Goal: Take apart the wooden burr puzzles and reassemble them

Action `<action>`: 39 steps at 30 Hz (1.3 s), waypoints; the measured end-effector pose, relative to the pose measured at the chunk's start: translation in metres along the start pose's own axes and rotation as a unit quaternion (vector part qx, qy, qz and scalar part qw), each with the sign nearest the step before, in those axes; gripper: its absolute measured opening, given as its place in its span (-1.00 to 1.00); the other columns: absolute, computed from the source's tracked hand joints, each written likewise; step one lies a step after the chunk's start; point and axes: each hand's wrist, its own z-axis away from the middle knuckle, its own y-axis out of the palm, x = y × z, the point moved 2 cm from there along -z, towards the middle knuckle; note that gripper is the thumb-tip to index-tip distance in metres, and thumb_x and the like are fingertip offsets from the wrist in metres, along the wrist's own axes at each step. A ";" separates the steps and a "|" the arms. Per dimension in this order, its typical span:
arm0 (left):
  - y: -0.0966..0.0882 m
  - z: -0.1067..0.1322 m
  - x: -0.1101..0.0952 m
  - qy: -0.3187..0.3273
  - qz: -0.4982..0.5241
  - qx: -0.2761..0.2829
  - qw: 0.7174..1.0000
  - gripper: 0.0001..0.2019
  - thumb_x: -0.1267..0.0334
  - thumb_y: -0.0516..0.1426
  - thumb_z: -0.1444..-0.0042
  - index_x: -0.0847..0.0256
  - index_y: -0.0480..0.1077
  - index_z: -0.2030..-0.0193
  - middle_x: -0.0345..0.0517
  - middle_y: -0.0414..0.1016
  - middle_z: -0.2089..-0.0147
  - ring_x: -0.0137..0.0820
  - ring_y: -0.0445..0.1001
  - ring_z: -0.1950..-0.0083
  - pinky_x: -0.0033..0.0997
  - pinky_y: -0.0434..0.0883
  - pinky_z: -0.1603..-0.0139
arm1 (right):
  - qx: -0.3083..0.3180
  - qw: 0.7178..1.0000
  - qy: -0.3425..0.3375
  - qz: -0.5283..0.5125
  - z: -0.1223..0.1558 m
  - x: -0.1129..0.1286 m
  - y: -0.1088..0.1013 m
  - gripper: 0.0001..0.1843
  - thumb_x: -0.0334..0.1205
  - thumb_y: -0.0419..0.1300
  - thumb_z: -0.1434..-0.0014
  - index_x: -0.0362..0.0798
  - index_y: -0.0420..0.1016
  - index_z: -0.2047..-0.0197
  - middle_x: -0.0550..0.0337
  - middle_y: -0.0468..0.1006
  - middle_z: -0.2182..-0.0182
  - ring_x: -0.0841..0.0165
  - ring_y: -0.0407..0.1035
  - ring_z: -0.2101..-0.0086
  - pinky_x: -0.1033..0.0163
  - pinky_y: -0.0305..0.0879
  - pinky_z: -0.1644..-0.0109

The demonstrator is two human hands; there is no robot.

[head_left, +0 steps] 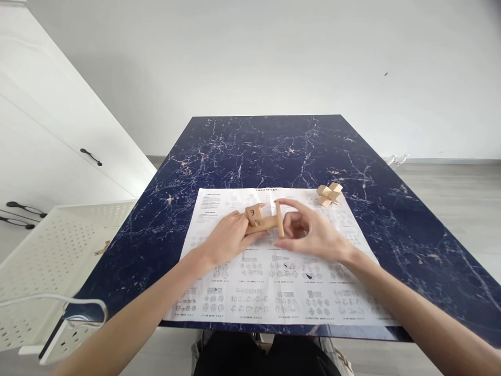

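My left hand (229, 235) lies over the left end of a set of light wooden puzzle bars (263, 222) and grips them, fingers curled. My right hand (309, 232) pinches an upright wooden bar (278, 219) at the right end of that set, thumb and forefinger closed on it. The pieces rest on a white instruction sheet (274, 284) printed with small diagrams. A finished wooden burr puzzle (329, 194) sits apart at the sheet's far right corner.
The sheet lies on a dark blue marbled table (274, 151). A white perforated cart (50, 256) stands at the left with a small wooden piece (102, 248) on it. White cabinets with black handles (91, 156) line the left wall. A white cable (58, 300) runs near the table's front left corner.
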 end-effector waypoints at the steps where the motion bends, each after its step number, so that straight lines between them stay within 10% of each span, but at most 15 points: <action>1: 0.000 0.000 0.000 -0.019 0.022 -0.017 0.999 -0.54 -0.17 0.10 -0.49 0.18 0.49 -0.17 0.03 0.64 0.04 -0.13 0.62 0.08 -0.14 0.50 0.01 | -0.028 1.000 0.000 -0.008 -0.001 -0.001 -0.003 -0.02 0.10 0.53 -0.13 -0.07 0.27 -0.47 0.37 0.43 0.45 0.36 0.36 0.45 0.18 0.40 0.35; 8: -0.006 0.003 -0.005 -0.104 0.213 -0.079 0.968 -0.49 -0.23 0.15 -0.42 0.16 0.41 -0.19 -0.28 0.31 0.42 -0.43 0.20 0.49 -0.40 0.16 0.47 | -0.125 0.969 0.007 0.211 -0.004 -0.010 -0.007 0.10 0.24 0.46 -0.15 -0.17 0.21 -0.55 0.27 0.49 0.45 0.28 0.36 0.47 0.13 0.32 0.38; 18: -0.009 0.001 -0.011 -0.103 0.313 -0.037 0.943 -0.37 -0.37 -0.06 -0.46 0.16 0.52 0.04 -0.28 0.15 0.47 -0.42 0.15 0.47 -0.35 0.20 0.37 | -0.118 0.928 -0.167 0.310 0.002 -0.006 0.003 -0.23 0.23 0.30 -0.40 -0.01 0.31 -0.49 -0.05 0.57 0.06 0.20 0.47 0.31 0.09 0.49 0.31; 26: -0.006 0.003 -0.013 -0.102 0.271 0.008 0.957 -0.35 -0.34 0.00 -0.45 0.20 0.64 0.06 -0.10 0.49 0.36 -0.39 0.32 0.41 -0.36 0.29 0.38 | -0.064 0.925 -0.253 0.276 0.011 0.007 0.011 -0.72 -0.16 0.10 -0.60 -0.06 0.50 -0.22 0.04 0.63 0.14 0.32 0.50 0.35 0.15 0.53 0.29; 39: -0.017 0.002 -0.014 -0.130 0.324 -0.015 0.937 -0.52 -0.23 0.23 -0.33 0.17 0.59 0.31 -0.11 0.58 0.26 -0.34 0.49 0.23 -0.27 0.44 0.03 | -0.046 0.926 -0.277 0.253 0.011 0.008 0.013 -0.76 -0.22 0.10 -0.61 -0.04 0.58 -0.13 0.01 0.70 0.13 0.26 0.60 0.27 0.13 0.54 0.28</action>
